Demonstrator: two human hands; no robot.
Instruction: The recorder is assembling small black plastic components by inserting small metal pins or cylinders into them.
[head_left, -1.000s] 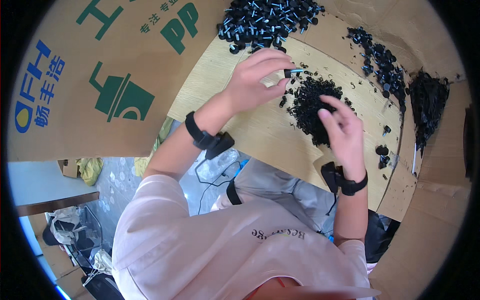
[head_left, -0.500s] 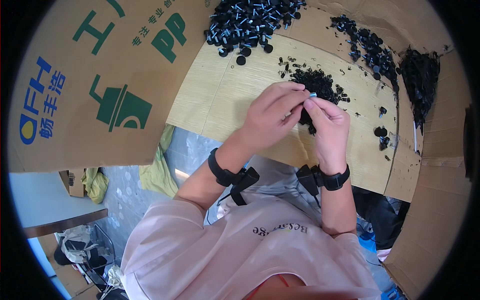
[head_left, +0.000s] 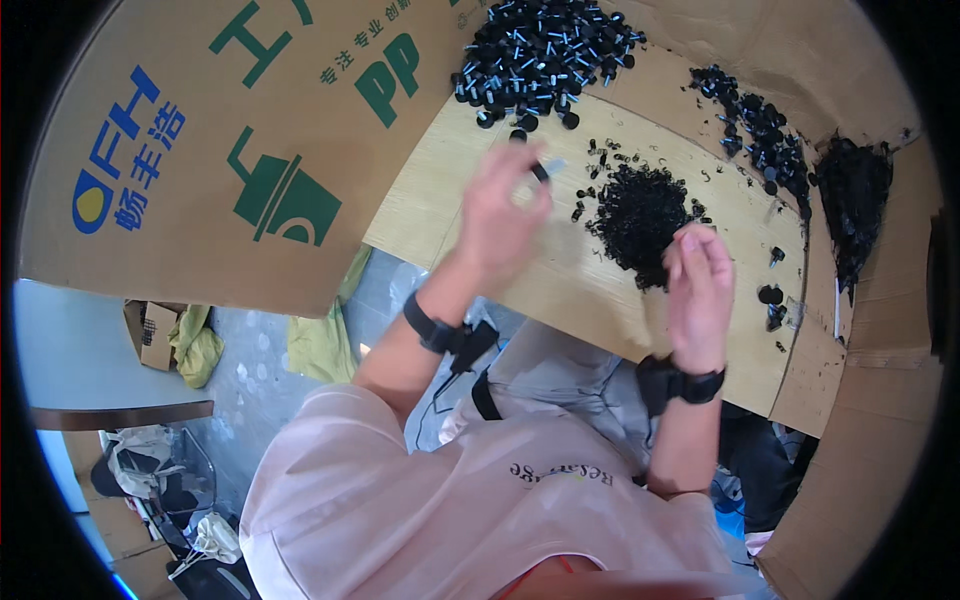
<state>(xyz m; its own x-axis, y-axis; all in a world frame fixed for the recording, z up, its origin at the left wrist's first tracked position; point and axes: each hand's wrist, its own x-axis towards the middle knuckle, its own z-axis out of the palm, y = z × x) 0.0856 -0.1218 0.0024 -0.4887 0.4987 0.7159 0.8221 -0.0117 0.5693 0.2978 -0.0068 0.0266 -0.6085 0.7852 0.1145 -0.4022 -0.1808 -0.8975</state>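
Note:
My left hand (head_left: 497, 222), smeared by motion, is over the left part of the board (head_left: 425, 190). Its fingers are closed on a black-headed screw (head_left: 541, 172) whose pale shank points right. Just beyond it lies a big heap of similar screws (head_left: 540, 55) with round black heads and silvery-blue shanks. At the near right edge of a pile of small black clip-like parts (head_left: 640, 215) is my right hand (head_left: 700, 290). Its fingertips are pinched together; whether anything small is between them cannot be made out.
A large printed cardboard box (head_left: 190, 180) stands on the left. Along the far right lie more screws (head_left: 755, 125) and a bundle of black strips (head_left: 853, 200). A few loose screws (head_left: 771, 296) lie near the right edge. Cardboard walls (head_left: 885, 390) enclose that side.
My hands have parted. The left has moved left and away from me with the screw, toward the big heap. The right has drawn to the right and slightly nearer, uncovering the small-parts pile.

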